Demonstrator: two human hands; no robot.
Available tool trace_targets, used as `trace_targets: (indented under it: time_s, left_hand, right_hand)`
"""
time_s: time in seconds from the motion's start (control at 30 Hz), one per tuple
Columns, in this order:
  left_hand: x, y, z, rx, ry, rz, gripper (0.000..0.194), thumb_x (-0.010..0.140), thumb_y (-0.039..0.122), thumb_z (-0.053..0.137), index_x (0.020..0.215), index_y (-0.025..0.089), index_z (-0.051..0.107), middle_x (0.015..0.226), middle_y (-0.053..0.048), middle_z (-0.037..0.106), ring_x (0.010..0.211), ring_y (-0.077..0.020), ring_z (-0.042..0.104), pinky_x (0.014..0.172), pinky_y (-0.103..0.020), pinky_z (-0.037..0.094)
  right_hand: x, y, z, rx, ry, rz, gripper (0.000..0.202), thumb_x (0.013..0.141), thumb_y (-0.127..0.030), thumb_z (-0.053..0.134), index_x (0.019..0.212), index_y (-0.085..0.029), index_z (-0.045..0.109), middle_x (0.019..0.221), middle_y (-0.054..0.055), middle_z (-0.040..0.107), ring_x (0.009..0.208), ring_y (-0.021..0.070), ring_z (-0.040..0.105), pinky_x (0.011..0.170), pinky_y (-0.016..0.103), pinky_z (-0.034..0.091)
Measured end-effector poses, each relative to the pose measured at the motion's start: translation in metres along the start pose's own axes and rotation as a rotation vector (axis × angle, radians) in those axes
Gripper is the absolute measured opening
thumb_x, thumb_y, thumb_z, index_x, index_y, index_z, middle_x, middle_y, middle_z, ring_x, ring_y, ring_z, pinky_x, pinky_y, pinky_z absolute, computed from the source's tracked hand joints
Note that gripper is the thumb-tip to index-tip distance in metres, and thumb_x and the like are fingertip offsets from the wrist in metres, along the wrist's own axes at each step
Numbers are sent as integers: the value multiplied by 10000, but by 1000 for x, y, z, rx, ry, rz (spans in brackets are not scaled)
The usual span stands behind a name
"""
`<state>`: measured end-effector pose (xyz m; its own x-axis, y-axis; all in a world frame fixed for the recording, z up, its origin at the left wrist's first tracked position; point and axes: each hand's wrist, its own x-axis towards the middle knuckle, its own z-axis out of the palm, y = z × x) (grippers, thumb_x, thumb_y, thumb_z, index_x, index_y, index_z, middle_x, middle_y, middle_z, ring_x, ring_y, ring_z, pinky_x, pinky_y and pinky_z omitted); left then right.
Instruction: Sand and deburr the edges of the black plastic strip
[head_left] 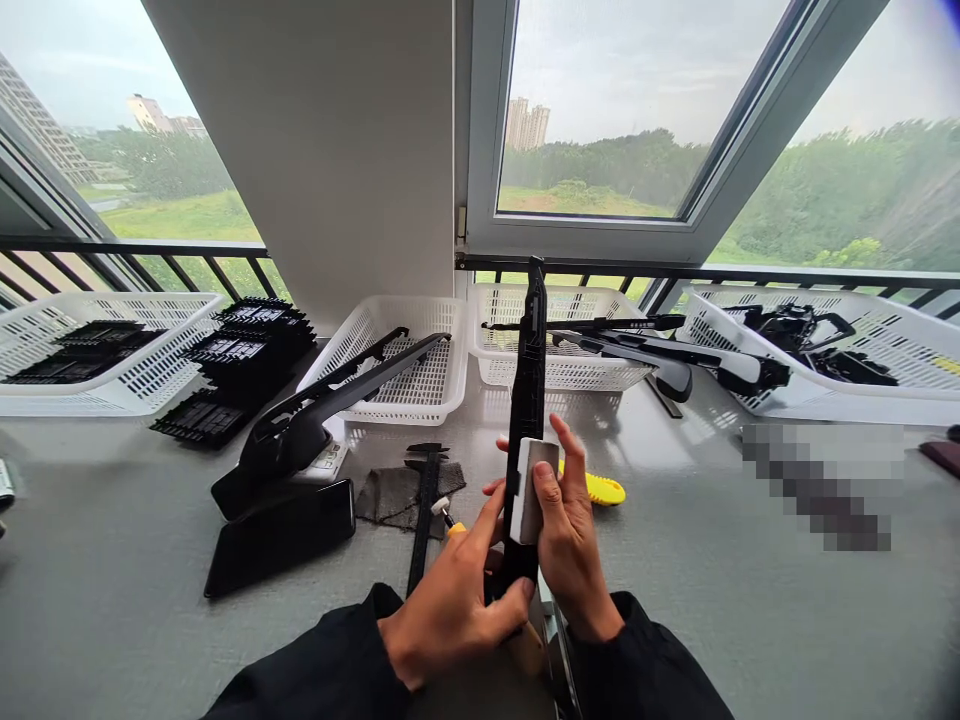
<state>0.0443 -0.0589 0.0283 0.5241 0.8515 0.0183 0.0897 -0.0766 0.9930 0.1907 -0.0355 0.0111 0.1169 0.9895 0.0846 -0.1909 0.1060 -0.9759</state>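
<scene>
You hold a long black plastic trim piece roughly upright at the centre of the frame, its narrow tip rising to the railing below the window. Your left hand, at the lower centre, grips the piece near its lower end, thumb along the near side and index finger laid up its left edge. Your right hand, just right of centre, has its thumb pressed on the grey face of a small white-and-grey block, pinching it against the trim piece; its index finger points upward, clear of the block, and how the fingers behind are placed you cannot tell. Close to your left index finger is a small white-tipped tool, and left of that a black caliper lies across a dark mesh sheet. A yellow handle shows just right of your right hand. Left of centre, a dark-screened phone rests in front of a larger black trim part. White perforated baskets line the middle band of the frame, with stacked black grilles toward the left.
</scene>
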Motion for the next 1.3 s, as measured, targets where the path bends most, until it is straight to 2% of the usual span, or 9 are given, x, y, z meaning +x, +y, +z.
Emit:
trace_targets:
  time_s: [0.07, 0.17, 0.23, 0.37, 0.53, 0.73, 0.97, 1.2, 1.3]
  left_hand:
    - [0, 1, 0, 7, 1, -16, 925, 906, 133, 658, 1746, 173, 271, 1328, -143, 742, 965, -240, 766, 890, -348, 627]
    - [0, 2, 0, -75, 5, -46, 904, 931, 172, 654, 1742, 164, 256, 1207, -125, 762, 867, -216, 749, 799, -322, 614]
    - [0, 2, 0, -130, 5, -46, 893, 942, 179, 646, 1743, 175, 251, 1191, -119, 758, 866, -211, 744, 766, -305, 602]
    - [-1, -3, 2, -112, -16, -60, 938, 941, 168, 651, 1765, 220, 205, 1279, -126, 733, 880, -206, 746, 786, -310, 605]
    - [-3, -5, 2, -22, -44, -61, 979, 910, 145, 651, 1771, 203, 189, 1310, -146, 723, 876, -211, 731, 789, -322, 600]
    - [-1, 3, 0, -145, -10, -95, 947, 921, 203, 677, 1754, 194, 226, 1108, -105, 745, 673, -146, 649, 586, -244, 493]
    - [-1, -2, 2, -133, -27, -115, 1046, 869, 200, 749, 1766, 227, 210, 1044, -69, 734, 705, -174, 677, 630, -266, 536]
    - [-3, 2, 0, -278, -29, -169, 988, 875, 202, 722, 1738, 192, 243, 1125, -102, 736, 715, -143, 641, 580, -227, 456]
    - [-3, 2, 2, -291, -40, -147, 1002, 877, 172, 708, 1751, 211, 219, 1110, -89, 730, 719, -137, 641, 592, -222, 471]
  right_hand:
    - [0, -1, 0, 69, -24, 39, 643, 1112, -578, 531, 1685, -378, 320, 1480, 108, 653, 939, 220, 762, 775, 387, 664]
    - [0, -3, 0, 71, -71, 64, 562, 1089, -580, 575, 1590, -349, 468, 1482, 103, 659, 1039, 239, 767, 841, 393, 671]
    - [0, -4, 1, 92, -74, 80, 516, 1075, -582, 591, 1520, -334, 506, 1466, 107, 673, 1010, 244, 779, 801, 392, 677]
    - [0, -5, 3, 161, -47, 81, 446, 1060, -595, 599, 1405, -333, 492, 1465, 114, 672, 903, 242, 794, 646, 357, 660]
    - [-2, -5, 4, 180, 25, 39, 389, 1093, -576, 564, 1383, -345, 444, 1505, 105, 642, 950, 223, 785, 617, 303, 637]
    - [-6, -8, 7, 207, -39, 75, 385, 1095, -560, 580, 1372, -328, 448, 1478, 120, 671, 983, 227, 784, 639, 297, 636]
    - [-2, -3, 4, 150, -2, 0, 331, 1108, -547, 583, 1351, -337, 502, 1399, 74, 727, 976, 202, 800, 749, 312, 664]
    - [-6, 1, 2, 150, 10, -18, 306, 1124, -548, 533, 1335, -338, 465, 1458, 79, 682, 1114, 245, 776, 796, 368, 660]
    - [-6, 3, -2, 47, -3, -49, 296, 1130, -534, 515, 1346, -339, 466, 1435, 78, 688, 1108, 246, 755, 895, 418, 632]
